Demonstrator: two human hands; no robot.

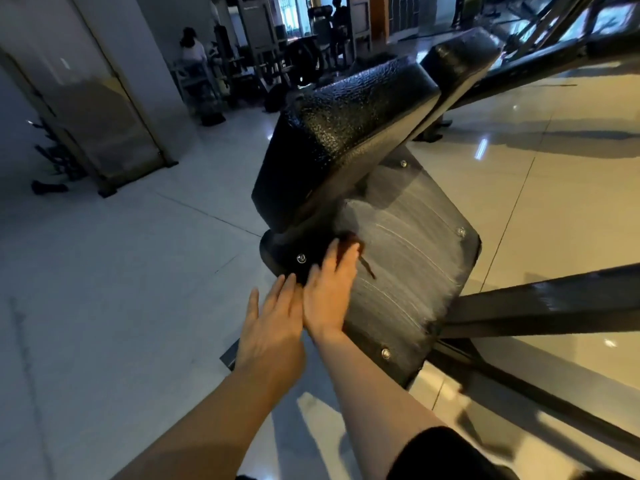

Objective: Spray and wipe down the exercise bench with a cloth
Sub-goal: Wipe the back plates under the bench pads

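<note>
The black exercise bench (408, 237) fills the middle of the view, its flat panel streaked with pale wipe marks and its padded seat (339, 133) rising behind. My right hand (329, 289) presses a dark brown cloth (349, 242) flat on the panel's left part, fingers straight. Only a small piece of the cloth shows past my fingertips. My left hand (273, 327) lies open beside the right one, fingers straight, at the bench's left edge. No spray bottle is in view.
Black frame bars (540, 306) run out to the right of the bench. Glossy tiled floor (121, 289) surrounds it. A pillar (114, 81) stands at the left. People and gym machines (263, 53) are far behind.
</note>
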